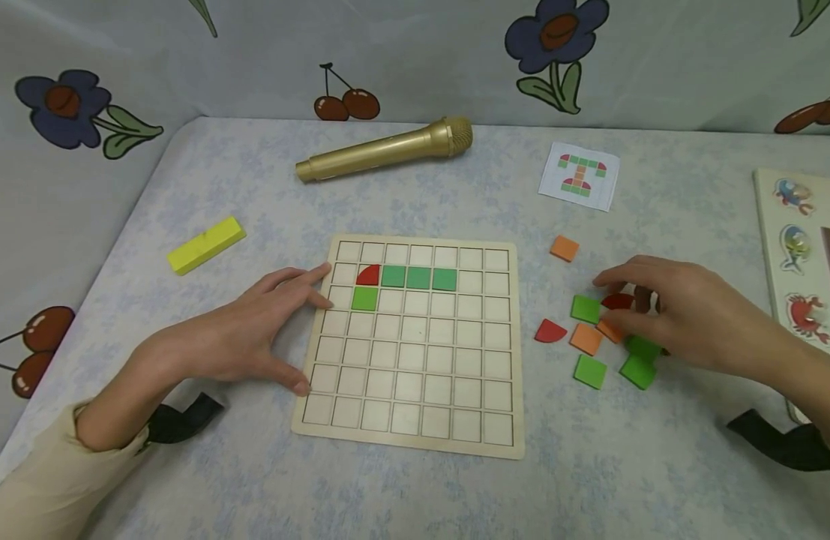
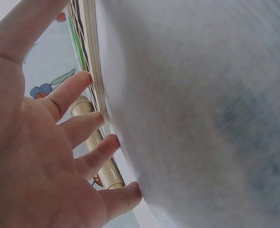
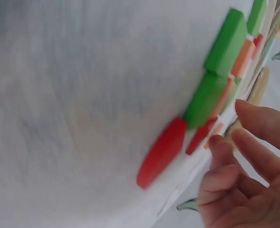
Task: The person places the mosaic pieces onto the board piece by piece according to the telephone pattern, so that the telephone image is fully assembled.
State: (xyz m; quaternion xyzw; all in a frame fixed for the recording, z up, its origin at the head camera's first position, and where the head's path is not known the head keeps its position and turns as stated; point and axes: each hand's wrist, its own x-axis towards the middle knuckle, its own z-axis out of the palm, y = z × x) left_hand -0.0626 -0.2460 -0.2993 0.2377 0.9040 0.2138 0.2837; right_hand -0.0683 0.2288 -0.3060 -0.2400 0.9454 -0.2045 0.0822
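A wooden grid board [image 1: 415,356] lies flat on the table. Near its top are a red quarter-circle piece [image 1: 370,274], a row of green square tiles [image 1: 417,277] and a lighter green tile [image 1: 364,298]. My left hand [image 1: 242,337] touches the board's left edge, thumb and fingers spread. My right hand [image 1: 691,319] hovers at the loose pieces, fingers slightly bent and nothing visible between them. Beneath its fingertips lie a red quarter-circle [image 1: 615,301] and an orange tile [image 1: 610,331]. Around these are green tiles [image 1: 585,308], another orange tile [image 1: 585,339] and another red quarter-circle [image 1: 550,331].
A pattern card [image 1: 578,176] lies beyond the loose pieces, with a lone orange tile [image 1: 564,248] below it. At the back rests a gold microphone [image 1: 388,154]. A yellow block [image 1: 206,245] is at left, a sea-animal board [image 1: 768,225] at the right edge.
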